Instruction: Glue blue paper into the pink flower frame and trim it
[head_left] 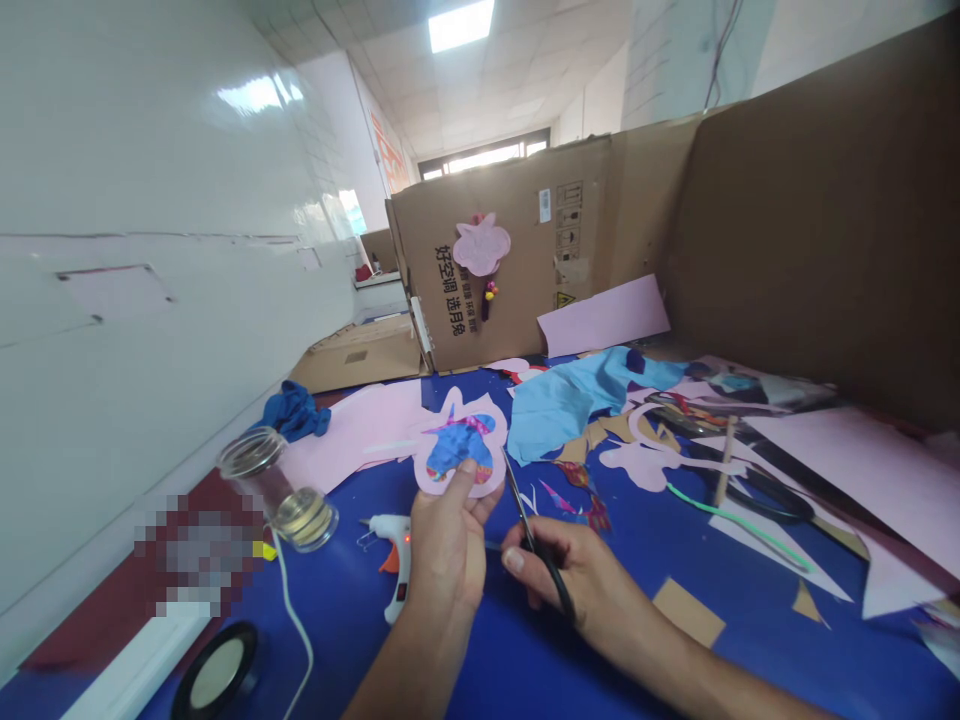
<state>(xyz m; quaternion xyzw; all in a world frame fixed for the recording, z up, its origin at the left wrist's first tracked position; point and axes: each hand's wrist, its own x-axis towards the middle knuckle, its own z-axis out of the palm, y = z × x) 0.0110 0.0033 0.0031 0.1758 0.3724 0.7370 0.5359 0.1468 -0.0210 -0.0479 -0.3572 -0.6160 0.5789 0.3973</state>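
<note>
- Two hands over the blue worktop (337,640)
- left hand (446,565) closed, gripping a pink paper flower cutout (463,450)
- right hand (570,580) gripping black-handled scissors (541,565), blade tips just beside the cutout
- hot glue gun (396,565) lying beside the left hand

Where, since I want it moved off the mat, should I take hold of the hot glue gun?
Take the hot glue gun by its white grip, coming from the near side, where the grip's end points toward you, just left of your left hand. It lies on its side with the nozzle pointing away, and a small red light shows, so it's probably best to keep clear of that end.
</note>
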